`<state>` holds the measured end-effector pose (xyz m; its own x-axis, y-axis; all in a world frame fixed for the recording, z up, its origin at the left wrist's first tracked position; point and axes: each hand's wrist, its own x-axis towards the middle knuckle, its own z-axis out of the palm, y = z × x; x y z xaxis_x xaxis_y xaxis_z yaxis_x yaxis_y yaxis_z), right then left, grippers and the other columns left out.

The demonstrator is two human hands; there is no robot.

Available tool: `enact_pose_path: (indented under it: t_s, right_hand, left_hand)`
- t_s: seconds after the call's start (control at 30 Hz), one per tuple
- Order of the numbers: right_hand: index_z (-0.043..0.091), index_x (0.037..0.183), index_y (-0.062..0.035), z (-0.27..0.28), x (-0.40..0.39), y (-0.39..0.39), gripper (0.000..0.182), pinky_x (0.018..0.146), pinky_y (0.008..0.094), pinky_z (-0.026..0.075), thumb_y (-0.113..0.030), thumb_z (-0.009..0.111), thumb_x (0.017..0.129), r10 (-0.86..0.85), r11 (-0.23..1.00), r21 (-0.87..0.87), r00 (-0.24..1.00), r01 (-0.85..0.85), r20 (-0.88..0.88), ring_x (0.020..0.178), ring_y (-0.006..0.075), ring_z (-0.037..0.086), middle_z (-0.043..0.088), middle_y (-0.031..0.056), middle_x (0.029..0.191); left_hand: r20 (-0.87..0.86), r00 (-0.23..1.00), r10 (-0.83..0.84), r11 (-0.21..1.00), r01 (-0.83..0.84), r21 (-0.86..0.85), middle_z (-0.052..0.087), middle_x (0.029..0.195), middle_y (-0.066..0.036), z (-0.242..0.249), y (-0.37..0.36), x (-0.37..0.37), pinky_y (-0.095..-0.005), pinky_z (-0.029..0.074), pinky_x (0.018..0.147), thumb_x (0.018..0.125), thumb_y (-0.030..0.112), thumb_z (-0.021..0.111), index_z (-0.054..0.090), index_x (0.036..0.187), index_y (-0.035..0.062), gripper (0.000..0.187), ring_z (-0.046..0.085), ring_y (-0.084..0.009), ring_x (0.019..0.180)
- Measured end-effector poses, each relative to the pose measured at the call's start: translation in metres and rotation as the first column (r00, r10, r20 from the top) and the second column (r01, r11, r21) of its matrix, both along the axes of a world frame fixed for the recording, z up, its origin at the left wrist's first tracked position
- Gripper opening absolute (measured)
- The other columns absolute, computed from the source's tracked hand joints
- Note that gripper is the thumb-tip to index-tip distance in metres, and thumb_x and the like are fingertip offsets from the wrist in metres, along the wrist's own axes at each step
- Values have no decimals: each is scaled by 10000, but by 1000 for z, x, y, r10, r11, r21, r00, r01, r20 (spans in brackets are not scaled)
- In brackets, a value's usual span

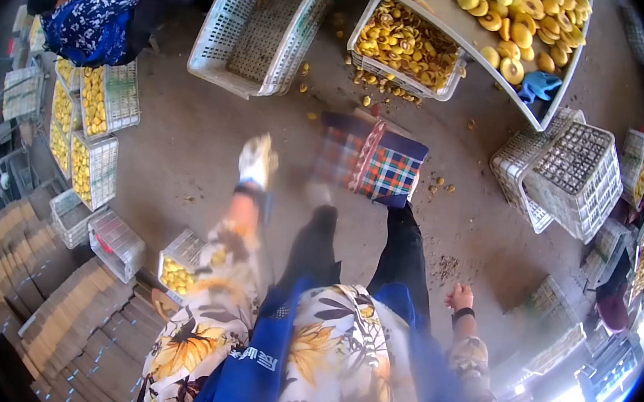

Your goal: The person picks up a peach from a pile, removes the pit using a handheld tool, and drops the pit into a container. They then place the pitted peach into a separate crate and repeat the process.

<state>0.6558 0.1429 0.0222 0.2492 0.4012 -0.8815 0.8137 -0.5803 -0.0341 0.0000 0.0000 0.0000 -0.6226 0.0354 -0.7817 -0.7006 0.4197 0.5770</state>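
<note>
The navy-edged, plaid fabric-covered block (392, 169) sits on the brown floor (212, 123), just above centre frame, at the toe end of the dark-trousered right leg (405, 245). Left of it, well apart, hangs the left hand (257, 160) in a pale, yellow-stained glove, too blurred to tell how open it is or whether it holds anything. Lower right, the bare right hand (459, 296) has its fingers curled in, with nothing visible in its grasp. Above the block, a white slatted plastic crate (453, 88) holds yellow-brown fruit pieces (405, 45); a large grey-white perforated crate (301, 42) stands upper left of the block.
</note>
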Motion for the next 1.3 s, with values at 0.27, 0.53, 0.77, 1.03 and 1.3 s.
enact_pose_path:
  t_s: [0.27,0.53,0.77,1.03,1.3]
  right_hand:
    - [471,1116,-69,73,68,-17,345,400,311,465,-199,539,803,111,989,-116,979,-92,172,533,197,570,589,123,787]
    - [546,1042,-37,7,196,99,313,748,374,445,-220,503,791,380,913,131,922,-387,75,914,315,548,570,187,1003]
    - [564,989,-26,73,51,287,303,792,390,452,-231,528,769,567,691,476,817,-543,110,918,338,567,603,197,927]
    - [574,1007,-77,86,-192,381,246,680,329,483,-202,555,796,652,627,711,714,-317,-257,732,256,621,632,132,791]
    - [583,983,-114,73,-352,380,207,739,412,463,-180,519,796,572,600,753,803,-271,-166,836,346,581,613,174,890]
  left_hand:
    - [36,791,-611,660,534,-528,591,869,-114,35,-142,93,-314,481,506,782,349,612,507,1131,17,493,587,-187,611]
    - [-16,632,-774,545,654,-525,431,570,0,162,-106,82,-240,318,364,829,268,575,504,1108,24,378,402,-82,423]
    - [65,762,-645,598,555,-578,486,678,-39,197,-106,102,-265,383,398,819,302,566,533,1062,20,374,471,-124,480]
    - [-185,700,-689,616,432,-658,618,776,-97,323,66,12,-273,458,567,777,335,600,585,1025,-12,426,565,-144,620]
    - [-510,90,-855,471,546,-693,581,775,-34,295,309,-241,-218,420,484,825,261,590,559,1066,29,336,510,-83,600]
